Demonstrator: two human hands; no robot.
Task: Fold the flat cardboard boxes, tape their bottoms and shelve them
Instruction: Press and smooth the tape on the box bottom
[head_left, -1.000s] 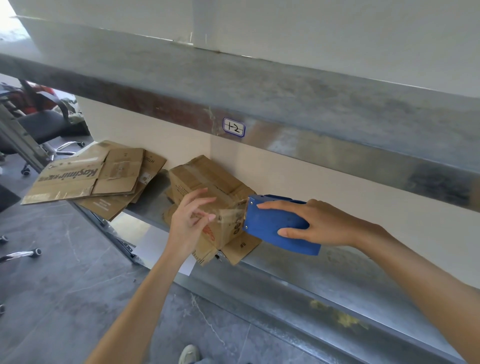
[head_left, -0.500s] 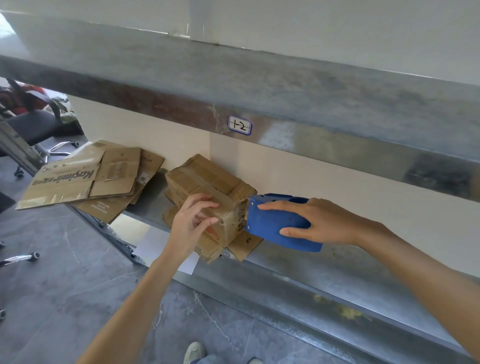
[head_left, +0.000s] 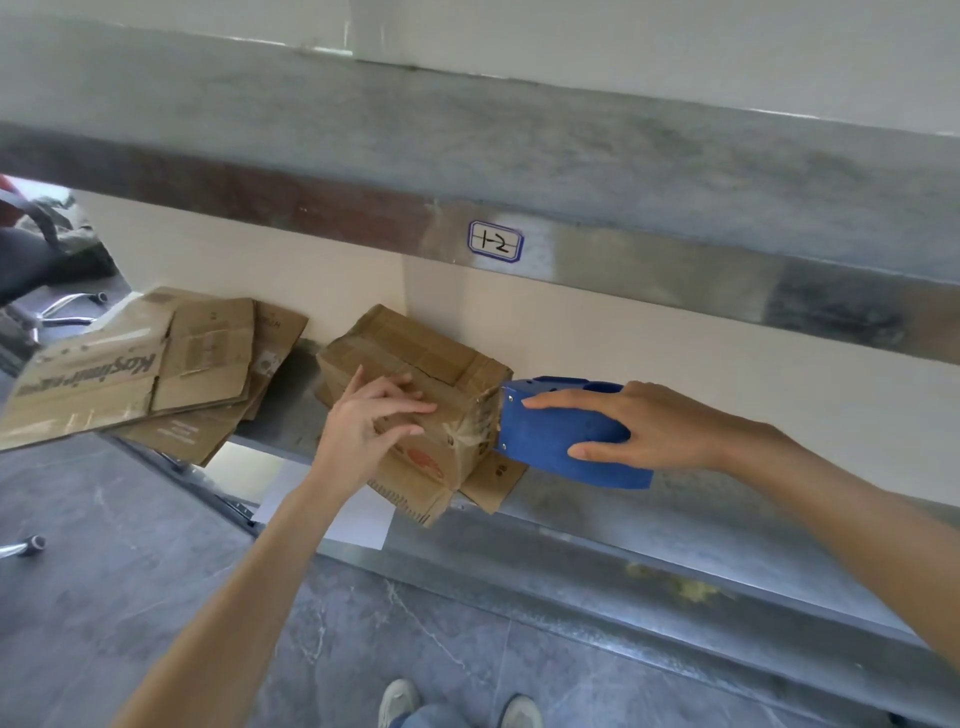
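A folded brown cardboard box (head_left: 415, 358) sits on the metal shelf (head_left: 597, 514), its loose lower flaps hanging over the front edge. Clear tape shows on its right end. My left hand (head_left: 363, 421) rests on the box's near side with fingers spread and slightly bent. My right hand (head_left: 639, 426) grips a blue tape dispenser (head_left: 550, 441), whose front end touches the box's right end. Flat cardboard boxes (head_left: 156, 369) lie stacked on the shelf to the left, jutting past its edge.
An upper metal shelf (head_left: 571, 156) with a label "1-2" (head_left: 495, 241) runs overhead. A cream wall backs the shelf. A white paper (head_left: 337, 514) hangs below the shelf edge. Grey floor, chair wheels (head_left: 31, 543) at left, my shoes (head_left: 400, 701) below.
My left hand slid from the box's right end to its near side, fingers spreading. The dispenser stays against the box's right end. The view moved slightly closer.
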